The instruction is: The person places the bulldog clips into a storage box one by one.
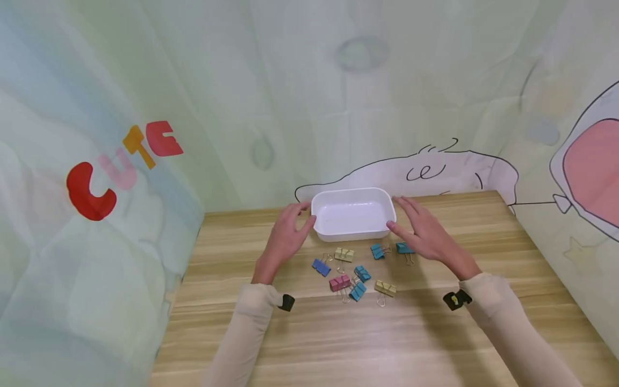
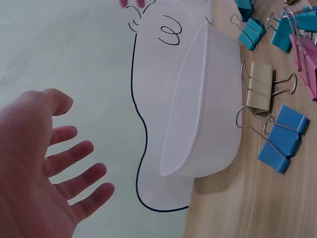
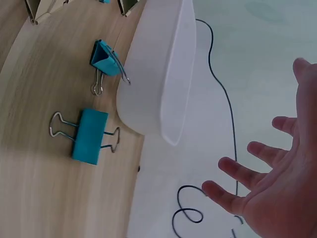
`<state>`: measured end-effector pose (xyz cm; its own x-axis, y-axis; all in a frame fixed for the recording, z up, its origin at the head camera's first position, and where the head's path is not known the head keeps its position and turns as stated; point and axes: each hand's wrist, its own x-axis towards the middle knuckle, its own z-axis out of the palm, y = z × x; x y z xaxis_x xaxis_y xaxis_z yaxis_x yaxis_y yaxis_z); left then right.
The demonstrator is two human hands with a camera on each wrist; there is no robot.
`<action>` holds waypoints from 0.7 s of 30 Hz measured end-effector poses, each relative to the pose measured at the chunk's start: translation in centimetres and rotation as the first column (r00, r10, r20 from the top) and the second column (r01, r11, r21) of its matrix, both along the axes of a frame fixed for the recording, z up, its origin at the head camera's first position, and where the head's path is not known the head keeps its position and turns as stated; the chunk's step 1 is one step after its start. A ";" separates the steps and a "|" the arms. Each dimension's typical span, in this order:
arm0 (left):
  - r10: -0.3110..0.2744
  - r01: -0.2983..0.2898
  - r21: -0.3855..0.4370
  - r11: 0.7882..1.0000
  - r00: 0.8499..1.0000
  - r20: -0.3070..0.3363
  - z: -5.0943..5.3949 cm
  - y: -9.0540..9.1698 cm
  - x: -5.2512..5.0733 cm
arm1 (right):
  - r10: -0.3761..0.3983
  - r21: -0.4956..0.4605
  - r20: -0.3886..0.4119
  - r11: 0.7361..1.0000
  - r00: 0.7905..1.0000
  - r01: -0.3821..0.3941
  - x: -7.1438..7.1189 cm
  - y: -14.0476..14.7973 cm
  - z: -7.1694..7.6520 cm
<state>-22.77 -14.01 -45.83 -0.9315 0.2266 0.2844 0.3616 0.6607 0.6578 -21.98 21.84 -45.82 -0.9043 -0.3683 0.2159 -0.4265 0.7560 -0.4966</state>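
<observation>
A white rectangular plastic tub (image 1: 354,235) stands at the back of the wooden table. My left hand (image 1: 284,235) hovers by its left end with fingers spread, and the left wrist view shows a gap between them. On the other side, my right hand (image 1: 427,232) is likewise spread and apart from the tub in the right wrist view. Several binder clips lie in front: a blue clip (image 2: 284,139), a cream clip (image 2: 259,88), a pink clip (image 1: 340,282), and teal ones such as this teal clip (image 3: 90,136) below my right hand. Neither hand holds anything.
Another cream clip (image 1: 385,288) lies toward the front right of the group. Behind the wooden table (image 1: 309,344) hangs a pale printed curtain (image 1: 271,107), close to the tub's far side. A second curtain wall with coloured letters (image 1: 92,193) borders the left.
</observation>
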 end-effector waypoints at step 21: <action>0.104 -0.304 0.390 0.869 0.883 0.457 -7.1 1.2 -2.5 | -0.324 -0.345 0.443 0.799 0.836 0.493 0.0 3.2 -6.1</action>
<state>-25.28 -12.80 -52.97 -0.9932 -0.0370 -0.1104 -0.1164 0.2935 0.9489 -21.99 25.04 -51.95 -0.9895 0.1086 -0.0950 0.1365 0.4902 -0.8609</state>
